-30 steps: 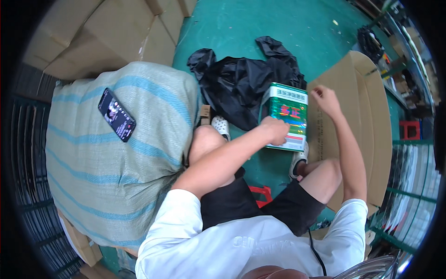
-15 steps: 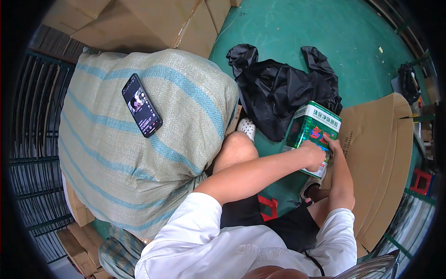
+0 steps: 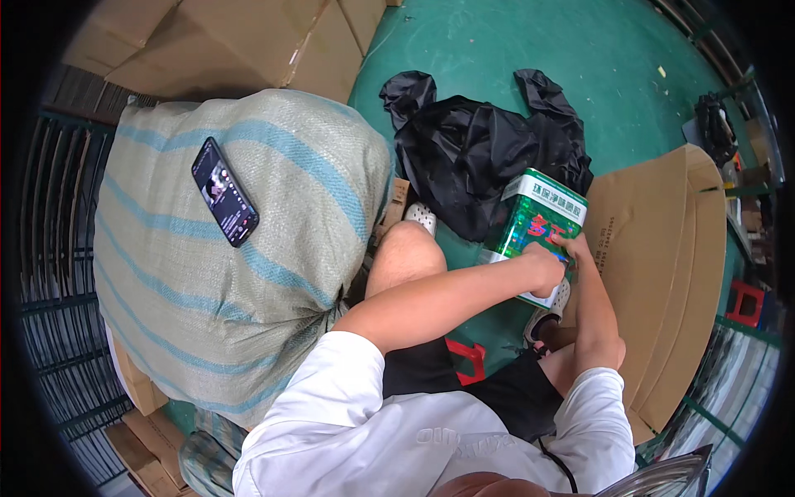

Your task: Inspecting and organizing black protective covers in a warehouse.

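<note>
A green metal can (image 3: pixel 542 214) with a white band and red lettering stands tilted back between my legs. My left hand (image 3: pixel 542 270) is curled into a fist against the lower front of the can, and whatever it may hold is hidden. Close beside it, my right hand (image 3: pixel 577 248) lies at the can's right side with its fingers bent together on the front face. What those fingers pinch, if anything, is too small to make out. Behind the can, a crumpled black plastic bag (image 3: pixel 464 153) spreads over the green floor.
To my left bulges a large woven sack (image 3: pixel 248 306) with blue stripes, a lit phone (image 3: pixel 225 192) lying on it. An unfolded cardboard sheet (image 3: pixel 646 273) leans at my right. Big cartons (image 3: pixel 240 41) stand at the back left. Part of a red stool (image 3: pixel 468 360) shows beneath me.
The whole view has shifted slightly, so the sack, bag and can appear a little further left. Both hands remain at the front of the can, the left one still curled.
</note>
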The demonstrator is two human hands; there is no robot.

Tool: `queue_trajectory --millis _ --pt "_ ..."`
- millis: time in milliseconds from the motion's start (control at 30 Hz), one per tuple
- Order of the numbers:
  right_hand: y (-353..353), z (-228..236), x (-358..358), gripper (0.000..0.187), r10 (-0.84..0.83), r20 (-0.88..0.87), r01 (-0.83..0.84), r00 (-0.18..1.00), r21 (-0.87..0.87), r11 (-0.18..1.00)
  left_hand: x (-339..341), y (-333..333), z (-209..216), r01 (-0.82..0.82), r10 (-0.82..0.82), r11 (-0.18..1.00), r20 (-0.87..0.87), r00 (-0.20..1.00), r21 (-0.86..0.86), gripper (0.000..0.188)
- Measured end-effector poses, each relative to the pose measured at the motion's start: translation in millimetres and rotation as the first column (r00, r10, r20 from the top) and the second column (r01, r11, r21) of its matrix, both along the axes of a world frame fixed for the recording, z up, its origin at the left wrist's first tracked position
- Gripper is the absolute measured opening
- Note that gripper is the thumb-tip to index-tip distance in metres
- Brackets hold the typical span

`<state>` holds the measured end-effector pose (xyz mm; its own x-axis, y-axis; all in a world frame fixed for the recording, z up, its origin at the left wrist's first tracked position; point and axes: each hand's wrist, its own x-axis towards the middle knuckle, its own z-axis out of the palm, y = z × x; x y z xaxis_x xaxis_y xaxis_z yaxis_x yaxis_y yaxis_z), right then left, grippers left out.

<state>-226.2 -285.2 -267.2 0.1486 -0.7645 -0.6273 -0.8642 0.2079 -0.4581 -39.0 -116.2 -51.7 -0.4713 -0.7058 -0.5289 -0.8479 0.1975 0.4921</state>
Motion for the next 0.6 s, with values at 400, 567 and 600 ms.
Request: queue_trajectory --millis 400,567,600 --pt "89 36 195 0.025 0.696 0.102 -0.403 0.710 -0.752 0.521 -35 31 -20 0.297 -0.332 0.931 0.157 0.930 0.212 0.036" --pt "121 -31 246 0.042 0.683 0.323 -0.565 0.655 -0.391 0.727 -34 32 -34 0.238 -0.360 0.869 0.225 0.905 0.433 0.040" --pt "124 -47 252 0.050 0.647 0.364 -0.574 0.670 -0.298 0.763 -30 32 -34 0.212 -0.358 0.868 0.268 0.894 0.449 0.040"
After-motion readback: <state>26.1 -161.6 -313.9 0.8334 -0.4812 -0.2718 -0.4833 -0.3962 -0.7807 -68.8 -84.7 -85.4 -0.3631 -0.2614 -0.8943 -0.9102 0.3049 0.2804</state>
